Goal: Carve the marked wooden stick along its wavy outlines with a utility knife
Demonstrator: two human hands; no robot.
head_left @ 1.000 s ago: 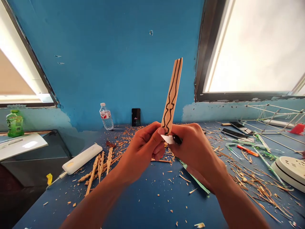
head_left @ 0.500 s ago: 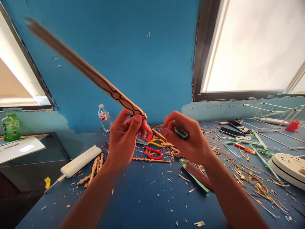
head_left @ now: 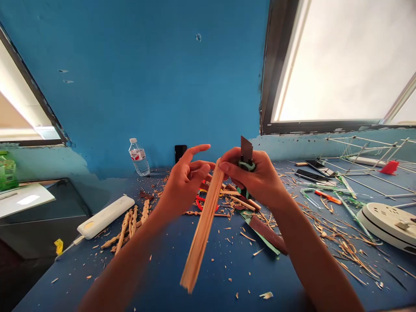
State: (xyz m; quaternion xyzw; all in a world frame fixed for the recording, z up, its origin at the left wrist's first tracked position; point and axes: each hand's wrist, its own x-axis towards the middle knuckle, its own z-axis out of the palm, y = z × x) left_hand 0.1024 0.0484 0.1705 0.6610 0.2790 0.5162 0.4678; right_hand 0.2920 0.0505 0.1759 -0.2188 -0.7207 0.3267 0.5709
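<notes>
A flat strip of wood (head_left: 203,229) slants down toward me, its rough split end lowest. My right hand (head_left: 251,173) pinches its upper end between thumb and fingers. That same hand also holds a craft knife (head_left: 247,149), its grey blade pointing up and its green handle partly hidden in the palm. My left hand (head_left: 186,180) is open beside the strip's top, index finger stretched out; whether a fingertip touches the wood I cannot tell. Behind the strip lie red-handled scissors (head_left: 199,203), partly covered, and a carved stick (head_left: 222,215).
Several carved sticks (head_left: 131,225) lie left beside a white power strip (head_left: 105,216). A water bottle (head_left: 139,158) stands at the back. A brown block on green material (head_left: 266,234), wood shavings (head_left: 349,251), phones (head_left: 313,175), a rod frame (head_left: 373,164) and a round white device (head_left: 386,225) occupy the right.
The strip has swung from pointing up-left to pointing down toward me and passed from my left hand to my right. My left hand has opened. The knife blade now shows upright.
</notes>
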